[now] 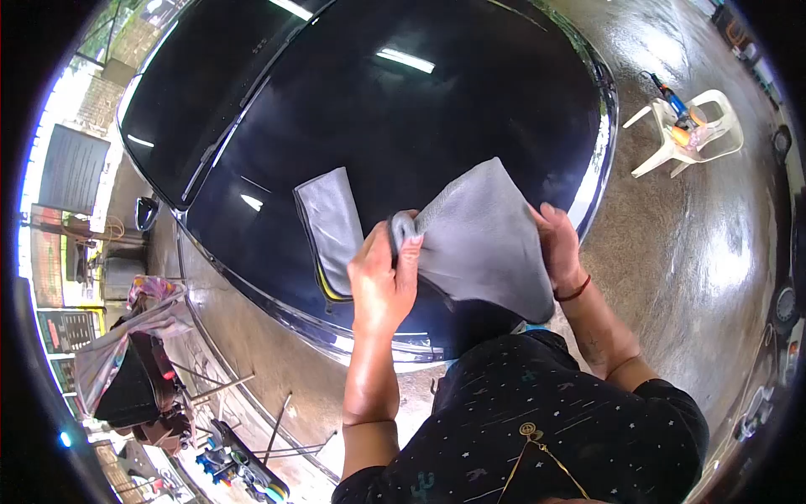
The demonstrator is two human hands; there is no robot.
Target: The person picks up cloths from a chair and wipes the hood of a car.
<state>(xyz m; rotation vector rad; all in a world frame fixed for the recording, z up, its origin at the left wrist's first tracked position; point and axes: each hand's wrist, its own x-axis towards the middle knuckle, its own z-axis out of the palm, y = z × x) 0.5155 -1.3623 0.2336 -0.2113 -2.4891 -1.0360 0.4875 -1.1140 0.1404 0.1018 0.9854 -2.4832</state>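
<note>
My left hand is closed on a bunched corner of a grey microfiber cloth, pinching it between thumb and fingers. The rest of this cloth fans out to the right above the car's bonnet. At its right edge is my right hand, open, with the thumb stretched up and apart; the other fingers are mostly hidden by the cloth. A second grey cloth, folded, lies on the glossy dark bonnet just left of my left hand. A yellow edge shows at its lower end.
A white plastic chair at the right holds a blue power tool with an orange pad. A side mirror juts from the car. At lower left stand a draped black item and thin metal legs. Wet floor surrounds the car.
</note>
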